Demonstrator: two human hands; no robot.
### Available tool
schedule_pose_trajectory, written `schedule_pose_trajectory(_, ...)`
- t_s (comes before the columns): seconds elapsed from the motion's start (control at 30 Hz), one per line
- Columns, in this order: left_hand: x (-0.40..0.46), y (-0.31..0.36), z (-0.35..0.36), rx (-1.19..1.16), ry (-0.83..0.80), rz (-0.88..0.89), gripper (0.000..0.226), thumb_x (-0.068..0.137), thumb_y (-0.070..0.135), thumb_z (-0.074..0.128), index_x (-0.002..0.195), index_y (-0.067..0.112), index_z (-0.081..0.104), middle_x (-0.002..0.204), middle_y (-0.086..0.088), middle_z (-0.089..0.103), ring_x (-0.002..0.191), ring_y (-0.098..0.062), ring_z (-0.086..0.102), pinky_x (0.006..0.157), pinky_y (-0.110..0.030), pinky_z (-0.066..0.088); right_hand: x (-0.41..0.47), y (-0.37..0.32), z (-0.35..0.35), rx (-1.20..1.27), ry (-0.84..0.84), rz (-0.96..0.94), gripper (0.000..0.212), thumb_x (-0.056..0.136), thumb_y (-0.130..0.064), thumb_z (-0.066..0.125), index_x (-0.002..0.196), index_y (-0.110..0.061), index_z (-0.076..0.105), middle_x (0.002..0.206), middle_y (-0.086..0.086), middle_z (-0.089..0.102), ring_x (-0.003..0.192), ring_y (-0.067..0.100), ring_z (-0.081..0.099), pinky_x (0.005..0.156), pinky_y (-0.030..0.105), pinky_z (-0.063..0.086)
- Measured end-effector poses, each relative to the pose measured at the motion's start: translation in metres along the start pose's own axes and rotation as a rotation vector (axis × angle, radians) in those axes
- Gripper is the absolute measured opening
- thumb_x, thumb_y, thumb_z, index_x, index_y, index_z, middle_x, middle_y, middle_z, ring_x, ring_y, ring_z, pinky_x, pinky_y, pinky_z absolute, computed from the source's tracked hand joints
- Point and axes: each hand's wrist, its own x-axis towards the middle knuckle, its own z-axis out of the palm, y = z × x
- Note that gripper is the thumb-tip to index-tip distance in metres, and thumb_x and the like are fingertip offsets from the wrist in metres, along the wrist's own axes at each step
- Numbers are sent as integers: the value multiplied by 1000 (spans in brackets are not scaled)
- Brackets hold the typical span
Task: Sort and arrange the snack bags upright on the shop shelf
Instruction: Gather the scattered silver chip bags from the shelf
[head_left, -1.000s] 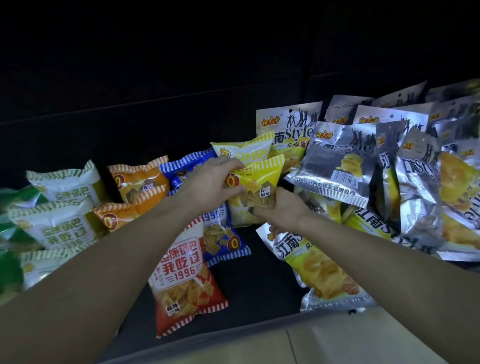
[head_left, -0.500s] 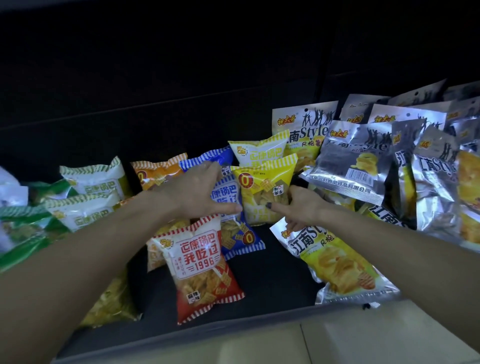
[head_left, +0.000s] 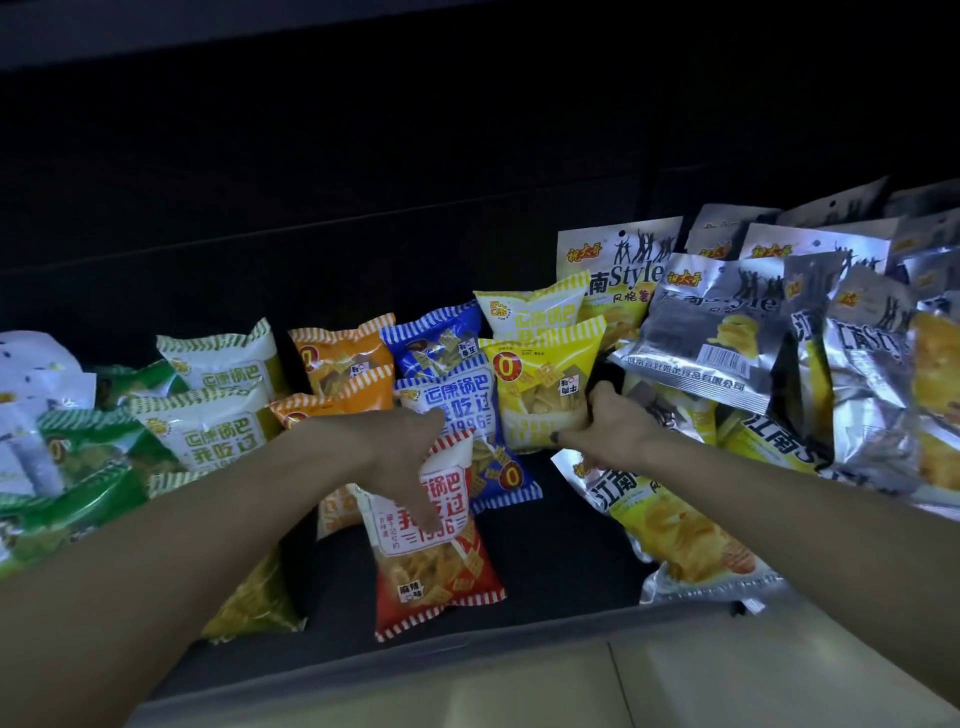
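Snack bags (head_left: 540, 384) crowd both hands (head_left: 410, 462); dark shelf (head_left: 561, 551) open near front edge.

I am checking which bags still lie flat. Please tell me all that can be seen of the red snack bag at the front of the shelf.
The red snack bag is a small glossy pillow pack with red-and-white striped seams, a white panel of red characters and printed lattice crisps. It leans back, top end away from the shelf edge. The left hand grips its upper part, fingers over the white panel. Its top overlaps the blue bag behind it.
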Motion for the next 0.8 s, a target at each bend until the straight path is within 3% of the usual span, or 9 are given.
schedule_pose_trajectory(0.13, 1, 2, -11, -37, -20, 52, 86, 63, 65, 86, 125, 28, 41, 117, 9, 59, 101, -12, 60, 86, -35, 57, -6, -2, -2, -115, -33, 27, 46, 86, -30, 73, 112, -12, 39, 97, 7, 60, 83, 24, 63, 55, 30, 41)
schedule_pose_trajectory(0.23, -3, 8, -27, -171, 26, 123, 71, 61, 59, 91, 111, 34, 48, 107, 16, 67, 93, -6, 68, 81, -32, 61, -11, -1, -2, -254, -41, -7, 34, 90, -27, 70, 105, -12, 43, 88, 3, 58, 69, 17, 57, 47, 26, 35)
schedule_pose_trajectory(0.33, -6, 25, -51, -331, 113, 241, 59, 63, 47, 94, 106, 38, 54, 101, 15, 74, 88, -3, 73, 75, -30, 63, -11, 4, -3, -336, -33, -27, 32, 94, -28, 66, 108, -10, 43, 80, 1, 46, 79, 25, 54, 47, 28, 30)
schedule_pose_trajectory(0.4, -5, 42, -69, -383, 201, 303, 57, 66, 42, 94, 108, 34, 58, 101, 15, 75, 88, -1, 72, 76, -31, 63, -11, 5, -9, -322, -51, -24, 27, 96, -23, 63, 109, -8, 46, 87, 7, 55, 87, 29, 61, 49, 29, 36)
schedule_pose_trajectory(0.5, 0, 64, -97, -430, 286, 342, 52, 69, 36, 93, 110, 37, 59, 98, 20, 74, 84, 4, 71, 73, -24, 61, -9, 7, -30, -99, -128, -24, 26, 100, -11, 54, 121, 3, 60, 106, 20, 69, 90, 26, 70, 65, 33, 52)
schedule_pose_trajectory(0.57, 1, 74, -114, -431, 320, 355, 48, 71, 37, 92, 106, 42, 59, 97, 22, 73, 84, 5, 71, 73, -23, 59, -8, 10, -52, 167, -206, -33, 25, 102, -7, 49, 115, 6, 65, 85, 16, 70, 61, 13, 67, 55, 26, 54)
schedule_pose_trajectory(0.6, 2, 77, -122, -435, 334, 366, 46, 71, 37, 91, 104, 43, 60, 97, 22, 74, 84, 4, 71, 73, -23, 58, -10, 10, -64, 283, -261, -47, 25, 103, -8, 49, 116, 6, 65, 83, 15, 71, 60, 12, 67, 57, 26, 57)
schedule_pose_trajectory(0.67, 0, 82, -137, -456, 361, 383, 43, 72, 37, 90, 104, 41, 62, 97, 22, 74, 85, 3, 72, 74, -23, 58, -13, 7, -88, 394, -306, -68, 22, 104, -8, 51, 116, 2, 65, 94, 17, 75, 76, 23, 74, 70, 36, 63)
schedule_pose_trajectory(0.8, 1, 87, -162, -463, 447, 362, 46, 69, 39, 89, 106, 33, 63, 96, 17, 75, 83, 2, 72, 76, -27, 58, -1, -8, -130, 448, 38, -129, 13, 101, -9, 53, 102, -9, 66, 77, 4, 74, 63, 15, 70, 59, 32, 59)
